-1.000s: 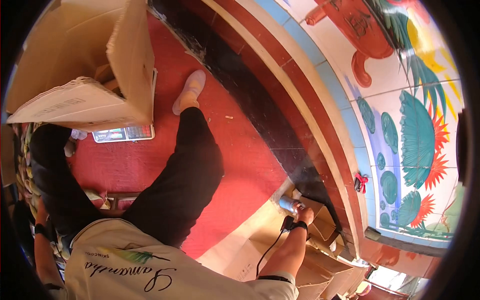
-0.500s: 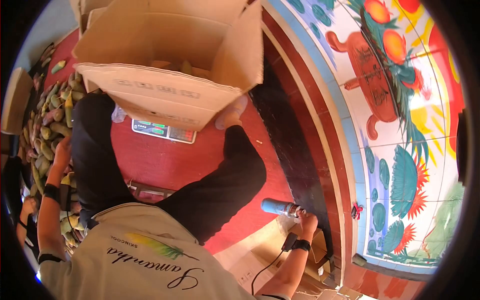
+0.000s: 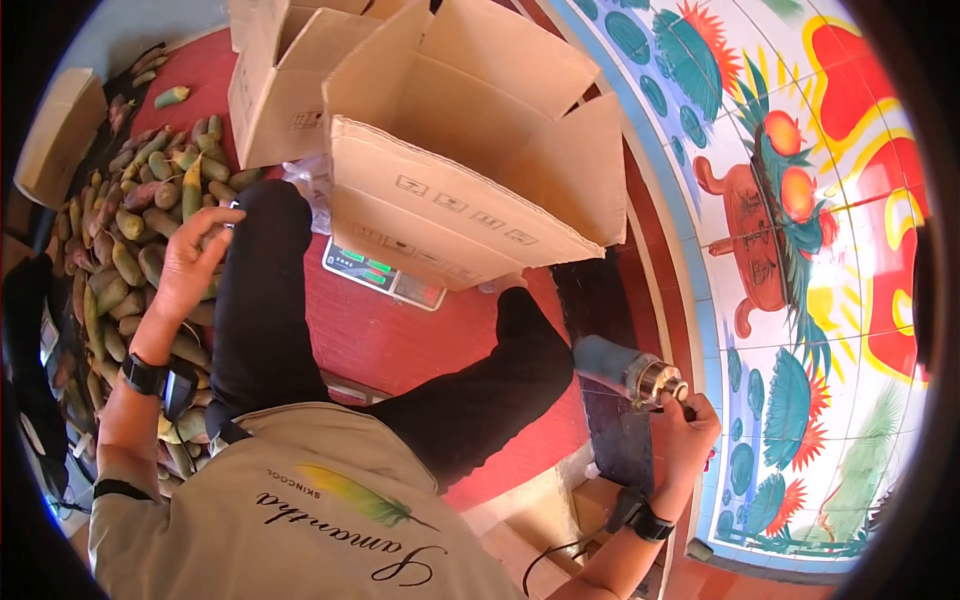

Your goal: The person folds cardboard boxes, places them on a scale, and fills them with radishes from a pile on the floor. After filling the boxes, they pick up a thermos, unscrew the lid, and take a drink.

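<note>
Found in the right hand [image 3: 688, 425]: a blue-grey cylinder with a shiny metallic end [image 3: 620, 370], located at the right of the scene, beside the seated person's bent right knee [image 3: 540, 345]. The fingers of that hand are closed on the metallic end, and the blue-grey part points toward the knee; contact between the two cannot be confirmed.

The left hand [image 3: 190, 262] is raised just beside the left knee [image 3: 275, 215], palm partly open and fingers bent. A small pale item [image 3: 237, 208] shows at the fingertips, too small to identify; whether it is gripped cannot be told. A black wrist device is noted on each forearm.

Immediately left of that knee lies a heap of oblong green and reddish-brown produce [image 3: 125, 265], spread along the floor. One green piece [image 3: 172, 97] lies apart at its far side. A tan cardboard box [image 3: 62, 140] stands at the far left.

At far centre, a large open cardboard box with raised flaps [image 3: 450, 215] sits above a white flat device with green-lit displays [image 3: 375, 275]; its walls hide part of the device. A second open cardboard box [image 3: 290, 110] stands to its left, with crumpled clear plastic [image 3: 312, 185] between box and knee. The floor is red [image 3: 400, 350].

Along the right runs a tiled wall [image 3: 735, 330], painted with a red vessel, orange fruit and green foliage.
</note>
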{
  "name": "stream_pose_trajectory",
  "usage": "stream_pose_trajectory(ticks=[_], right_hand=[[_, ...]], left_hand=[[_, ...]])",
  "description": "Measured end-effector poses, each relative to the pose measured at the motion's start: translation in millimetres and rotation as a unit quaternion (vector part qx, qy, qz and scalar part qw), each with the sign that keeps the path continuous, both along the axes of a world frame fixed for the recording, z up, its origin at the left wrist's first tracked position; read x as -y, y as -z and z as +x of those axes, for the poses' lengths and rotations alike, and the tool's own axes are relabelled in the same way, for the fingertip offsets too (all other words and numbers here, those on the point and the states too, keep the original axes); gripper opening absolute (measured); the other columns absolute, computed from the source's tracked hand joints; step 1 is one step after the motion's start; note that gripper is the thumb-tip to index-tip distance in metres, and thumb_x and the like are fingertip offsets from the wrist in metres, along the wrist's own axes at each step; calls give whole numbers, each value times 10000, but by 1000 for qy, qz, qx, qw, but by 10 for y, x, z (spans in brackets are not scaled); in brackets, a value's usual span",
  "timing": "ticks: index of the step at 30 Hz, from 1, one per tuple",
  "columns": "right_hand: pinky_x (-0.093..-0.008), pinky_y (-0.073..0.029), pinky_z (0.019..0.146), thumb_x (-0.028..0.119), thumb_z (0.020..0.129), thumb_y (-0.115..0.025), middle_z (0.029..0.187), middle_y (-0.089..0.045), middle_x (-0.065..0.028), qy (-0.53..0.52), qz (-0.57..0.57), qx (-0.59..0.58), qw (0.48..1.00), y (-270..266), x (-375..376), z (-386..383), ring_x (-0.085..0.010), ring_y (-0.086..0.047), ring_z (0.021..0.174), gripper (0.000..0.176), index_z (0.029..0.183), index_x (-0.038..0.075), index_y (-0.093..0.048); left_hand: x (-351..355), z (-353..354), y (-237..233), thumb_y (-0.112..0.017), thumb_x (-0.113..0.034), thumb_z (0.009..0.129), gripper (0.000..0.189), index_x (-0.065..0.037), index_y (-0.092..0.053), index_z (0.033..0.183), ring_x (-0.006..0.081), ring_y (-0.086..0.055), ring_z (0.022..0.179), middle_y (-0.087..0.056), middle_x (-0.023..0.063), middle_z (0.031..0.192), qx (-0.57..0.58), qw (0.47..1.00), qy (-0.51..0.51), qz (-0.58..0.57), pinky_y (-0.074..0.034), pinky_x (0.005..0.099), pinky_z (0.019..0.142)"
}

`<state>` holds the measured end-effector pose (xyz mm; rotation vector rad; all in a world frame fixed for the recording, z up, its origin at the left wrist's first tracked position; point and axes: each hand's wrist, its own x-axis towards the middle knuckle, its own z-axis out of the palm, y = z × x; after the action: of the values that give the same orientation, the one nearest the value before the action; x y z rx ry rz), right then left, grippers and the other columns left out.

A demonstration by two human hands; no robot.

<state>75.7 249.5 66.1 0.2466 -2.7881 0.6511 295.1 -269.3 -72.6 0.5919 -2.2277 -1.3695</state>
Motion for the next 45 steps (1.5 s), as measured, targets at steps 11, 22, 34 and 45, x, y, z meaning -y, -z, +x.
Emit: stream_pose_trajectory(ticks=[11, 22, 34, 45], right_hand=[[-259, -305, 471, 67, 640, -781, 561, -452, -19, -245, -5, -2, 970, -463, 1360, 584, -103, -387, 519, 260, 651, 12, -527], [-314, -336, 393, 203, 606, -794, 534, -455, -47, -551, -32, -18, 833, -109, 2312, 979, -199, -445, 435, 339, 604, 71, -482], [-272, -360, 409, 96, 619, -796, 576, -503, -64, -480, -33, -89, 872, -139, 2467, 872, -164, -468, 439, 272, 691, 35, -541], [-329, -464, 694, 209, 666, -788, 968, -567, -126, -439, -95, -99, 888, 204, 2481, 917, -226, -569, 815, 590, 1129, 2, -486]], left_hand=[[-672, -338, -114, -754, -231, 699, 521, -41, -542, 1136, 301, -516, 1082, -553, 133, 1155, -67, 954, 280, -80, -405, 382, 934], [-1124, -322, 121, -886, -301, 451, 1005, -95, -376, 1292, 326, -409, 1208, -433, 134, 1301, -47, 911, 410, 6, -330, 443, 1007], [-1229, -377, 65, -839, -199, 555, 720, -52, -494, 1170, 206, -585, 994, -598, 100, 1069, -108, 932, 314, 145, -451, 343, 883], [-1140, -299, 178, -847, -259, 528, 808, -10, -430, 1175, 312, -585, 986, -573, 171, 1045, -106, 976, 179, 68, -466, 372, 846]])
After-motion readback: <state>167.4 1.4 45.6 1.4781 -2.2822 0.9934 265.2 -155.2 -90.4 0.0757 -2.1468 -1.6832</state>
